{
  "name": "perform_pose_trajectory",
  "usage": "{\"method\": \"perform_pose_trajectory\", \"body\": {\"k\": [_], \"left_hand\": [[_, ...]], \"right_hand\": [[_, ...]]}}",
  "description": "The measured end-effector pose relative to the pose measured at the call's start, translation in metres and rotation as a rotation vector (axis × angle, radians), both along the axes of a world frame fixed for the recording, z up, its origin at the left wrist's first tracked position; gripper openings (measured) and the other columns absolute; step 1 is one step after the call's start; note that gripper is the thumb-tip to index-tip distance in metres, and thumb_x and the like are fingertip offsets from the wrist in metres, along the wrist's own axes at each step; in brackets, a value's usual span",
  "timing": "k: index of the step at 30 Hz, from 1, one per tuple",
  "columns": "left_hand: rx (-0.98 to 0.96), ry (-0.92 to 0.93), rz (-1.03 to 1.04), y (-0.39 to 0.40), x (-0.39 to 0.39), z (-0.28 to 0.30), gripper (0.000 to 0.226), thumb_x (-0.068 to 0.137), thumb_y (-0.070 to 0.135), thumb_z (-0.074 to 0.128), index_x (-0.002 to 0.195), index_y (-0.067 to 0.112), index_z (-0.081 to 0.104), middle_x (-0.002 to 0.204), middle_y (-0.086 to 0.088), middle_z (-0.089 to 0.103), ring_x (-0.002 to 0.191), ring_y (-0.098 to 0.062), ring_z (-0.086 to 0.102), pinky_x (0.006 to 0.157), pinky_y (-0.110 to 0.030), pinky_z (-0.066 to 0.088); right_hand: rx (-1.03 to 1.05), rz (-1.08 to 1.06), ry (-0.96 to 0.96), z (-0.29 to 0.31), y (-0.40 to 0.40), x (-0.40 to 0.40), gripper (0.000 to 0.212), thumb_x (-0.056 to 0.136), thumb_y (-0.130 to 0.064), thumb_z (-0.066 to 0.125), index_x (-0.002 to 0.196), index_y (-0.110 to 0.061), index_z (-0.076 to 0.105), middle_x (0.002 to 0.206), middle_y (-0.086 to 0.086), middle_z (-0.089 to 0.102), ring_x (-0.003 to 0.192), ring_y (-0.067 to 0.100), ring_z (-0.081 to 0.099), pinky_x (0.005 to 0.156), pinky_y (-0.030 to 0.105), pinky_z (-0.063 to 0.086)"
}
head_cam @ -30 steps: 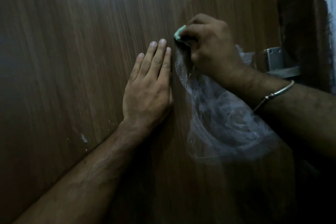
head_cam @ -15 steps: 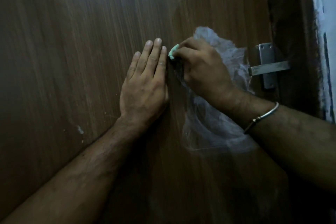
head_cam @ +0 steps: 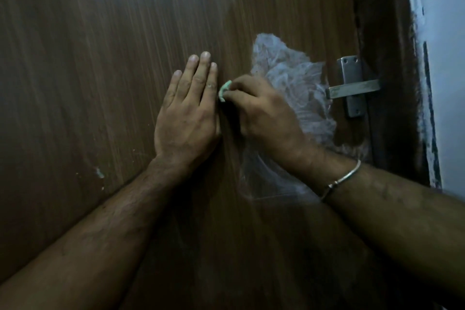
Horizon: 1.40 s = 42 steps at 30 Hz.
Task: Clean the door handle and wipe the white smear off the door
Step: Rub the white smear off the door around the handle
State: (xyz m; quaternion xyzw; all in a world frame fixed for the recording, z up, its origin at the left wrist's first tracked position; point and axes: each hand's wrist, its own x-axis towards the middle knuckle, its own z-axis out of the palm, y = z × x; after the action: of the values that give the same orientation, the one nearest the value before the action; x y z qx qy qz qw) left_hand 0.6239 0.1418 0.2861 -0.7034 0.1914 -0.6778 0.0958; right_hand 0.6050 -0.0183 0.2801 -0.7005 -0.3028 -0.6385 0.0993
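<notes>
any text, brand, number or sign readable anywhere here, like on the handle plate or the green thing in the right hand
None can be read.
Door handle: bare metal plate with screw holes, no stamp or brand showing.
Green pad pinched by the right hand: only a small edge shows, no print visible.
Clear plastic: no lettering.
Bangle: plain.
Door: wood grain and white specks only.

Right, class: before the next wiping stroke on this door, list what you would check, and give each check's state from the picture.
1. Left hand braced flat on the door: ok.
2. Right hand has a grip on the small green pad: ok.
3. White smear gone: not ok.
4. Door handle clean: cannot tell.
5. Paint flecks low on the left removed: not ok.
</notes>
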Motion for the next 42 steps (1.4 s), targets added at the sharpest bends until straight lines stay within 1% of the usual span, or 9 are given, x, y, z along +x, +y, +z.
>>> {"method": "perform_pose_trajectory", "body": {"k": [5,9,13,17,21,25,32,37,42], "left_hand": [[0.0,0.009,-0.004,-0.004,0.0,-0.004,0.059,0.101,0.027,0.031,0.154,0.003,0.026,0.163,-0.016,0.021,0.152,-0.028,0.017,0.124,-0.044,0.014],[-0.006,0.021,-0.014,-0.006,-0.003,-0.006,0.062,0.102,0.034,0.015,0.154,0.001,0.027,0.163,-0.016,0.022,0.152,-0.028,0.017,0.124,-0.044,0.015],[-0.002,0.03,0.007,-0.007,-0.002,-0.008,0.059,0.101,0.028,0.022,0.154,0.002,0.024,0.164,-0.016,0.019,0.153,-0.028,0.015,0.124,-0.045,0.013],[0.026,0.063,-0.009,-0.011,-0.005,-0.011,0.075,0.101,0.045,-0.009,0.154,0.002,0.022,0.164,-0.016,0.017,0.153,-0.028,0.014,0.124,-0.044,0.011],[0.021,0.076,-0.023,-0.012,-0.006,-0.013,0.082,0.098,0.047,-0.015,0.154,0.002,0.024,0.164,-0.016,0.018,0.153,-0.028,0.013,0.124,-0.044,0.01],[0.036,0.042,0.008,-0.012,-0.002,-0.016,0.064,0.103,0.036,0.008,0.154,0.002,0.024,0.164,-0.016,0.019,0.153,-0.028,0.015,0.124,-0.043,0.011],[0.032,0.011,0.014,-0.014,0.005,-0.019,0.059,0.102,0.029,0.025,0.154,0.002,0.023,0.164,-0.015,0.019,0.153,-0.027,0.015,0.124,-0.042,0.012],[0.036,0.023,-0.018,-0.012,0.005,-0.019,0.067,0.103,0.038,-0.001,0.154,0.002,0.023,0.164,-0.015,0.019,0.153,-0.027,0.015,0.124,-0.044,0.014],[0.029,0.031,-0.02,-0.014,0.008,-0.022,0.06,0.101,0.03,0.019,0.155,0.003,0.021,0.165,-0.015,0.018,0.153,-0.027,0.013,0.124,-0.044,0.012]], "right_hand": [[0.142,-0.003,0.038,0.014,-0.008,0.0,0.031,0.09,-0.023,0.051,0.105,-0.004,0.071,0.108,0.011,0.064,0.1,0.025,0.059,0.085,0.039,0.051],[0.015,-0.065,0.059,-0.019,-0.021,-0.006,0.026,0.093,-0.017,0.054,0.111,-0.004,0.069,0.114,0.013,0.062,0.104,0.023,0.058,0.088,0.033,0.052],[0.169,-0.077,0.058,-0.005,-0.025,-0.004,0.022,0.091,-0.011,0.058,0.109,-0.006,0.069,0.113,0.011,0.063,0.103,0.024,0.058,0.086,0.035,0.053],[0.038,-0.076,0.099,-0.031,-0.022,-0.005,0.025,0.093,-0.018,0.054,0.109,-0.006,0.069,0.115,0.011,0.062,0.105,0.022,0.057,0.088,0.034,0.052],[0.109,-0.04,0.091,-0.032,-0.029,-0.005,0.025,0.09,-0.018,0.056,0.108,-0.007,0.068,0.113,0.011,0.063,0.104,0.022,0.058,0.088,0.034,0.053],[0.13,-0.01,0.064,-0.028,-0.016,0.001,0.021,0.092,-0.013,0.057,0.108,-0.006,0.069,0.112,0.009,0.063,0.101,0.022,0.058,0.084,0.036,0.053],[0.142,0.012,0.043,-0.017,-0.007,0.001,0.022,0.093,-0.011,0.053,0.105,-0.004,0.07,0.108,0.011,0.064,0.097,0.025,0.058,0.082,0.039,0.051],[0.047,-0.048,0.096,-0.056,-0.03,-0.007,0.031,0.091,-0.021,0.05,0.11,-0.004,0.068,0.115,0.015,0.063,0.104,0.027,0.059,0.088,0.036,0.053],[0.288,-0.05,0.118,-0.054,-0.041,0.002,0.023,0.09,-0.011,0.054,0.108,-0.005,0.069,0.112,0.011,0.062,0.105,0.022,0.057,0.091,0.027,0.049]]}}
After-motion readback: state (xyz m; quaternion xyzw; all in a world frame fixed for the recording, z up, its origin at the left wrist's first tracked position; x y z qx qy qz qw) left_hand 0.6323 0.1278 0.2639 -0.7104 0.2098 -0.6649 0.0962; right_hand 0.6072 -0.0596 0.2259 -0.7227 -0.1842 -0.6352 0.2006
